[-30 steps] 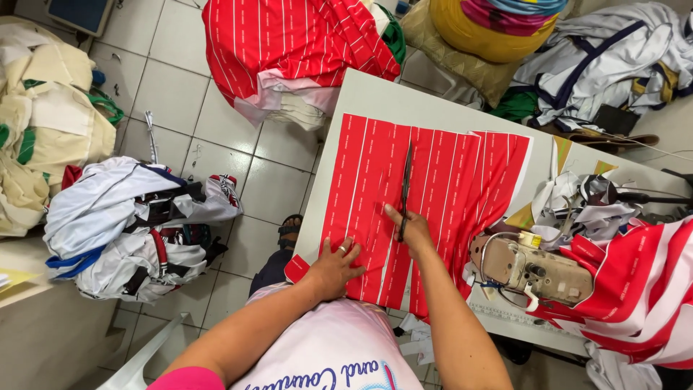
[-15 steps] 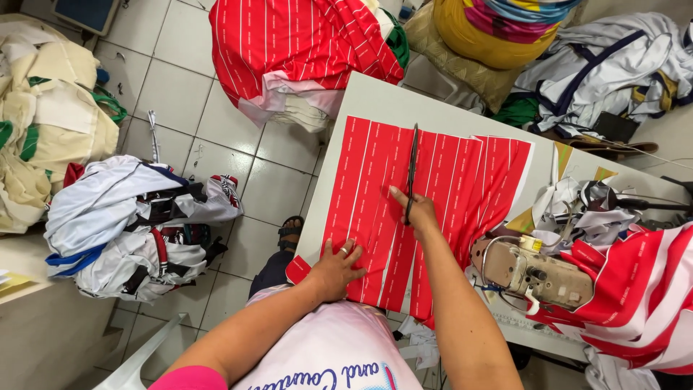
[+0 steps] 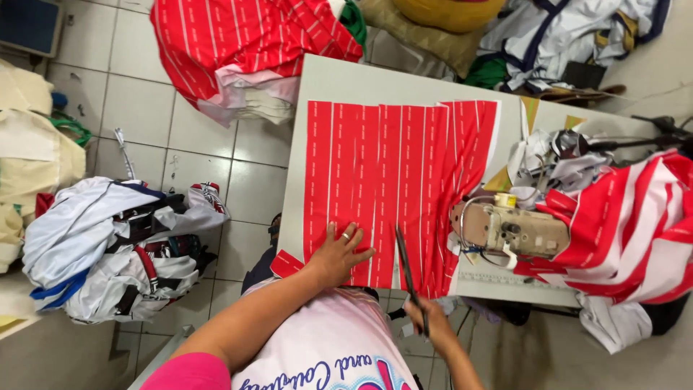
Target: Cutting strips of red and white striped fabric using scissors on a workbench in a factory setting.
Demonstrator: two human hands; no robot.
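A sheet of red fabric with thin white stripes (image 3: 393, 177) lies flat on a white table (image 3: 375, 79). My left hand (image 3: 338, 253) presses palm-down with spread fingers on the fabric's near edge; it wears a ring. At the table's near edge my right hand (image 3: 429, 328) grips a pair of dark scissors (image 3: 406, 263), whose blades point away from me and lie at the near edge of the fabric, a little right of my left hand.
A beige sewing machine (image 3: 509, 230) stands on the table's right part beside red-and-white cloth (image 3: 628, 224). Piles of garments lie on the tiled floor at left (image 3: 115, 245) and beyond the table (image 3: 245, 43). More cloth is heaped at top right (image 3: 570, 36).
My right hand has drawn the scissors back from the middle of the fabric to its near edge. My left hand stays pressed on the cloth. The camera view shifted.
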